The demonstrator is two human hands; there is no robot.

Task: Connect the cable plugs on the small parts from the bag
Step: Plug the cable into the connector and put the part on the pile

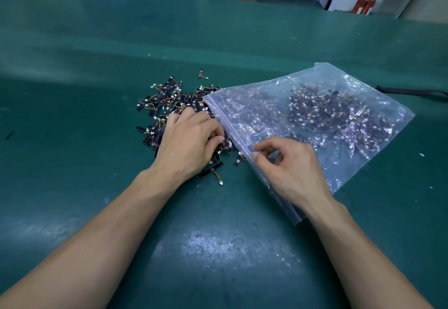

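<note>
- Parts [167,105], small black strips each trailing thin wires to a white plug, are seen heaped on the table [97,66] just outside the bag's mouth; many more are visible inside the bag [339,105], which lies flat to the right.
- One part [210,170] lies apart at the near edge of the heap, its plug [220,183] clear of the rest.
- The left hand [189,144] is laid over the heap with fingers curled down into it; whether a part is actually gripped cannot be told, since the fingertips are hidden.
- The right hand [291,170] rests on the bag, and the film at the mouth edge is pinched between thumb and forefinger.
- The parts are judged very light, the strips stiff, the wires soft and easily snagged on each other, so a lifted piece may drag others along.
- Each plug is best taken by its white housing, not by the wires, which could be strained at the joint.
- The bag film is judged limp and slippery, and is best held at the stiffer zip edge.
</note>
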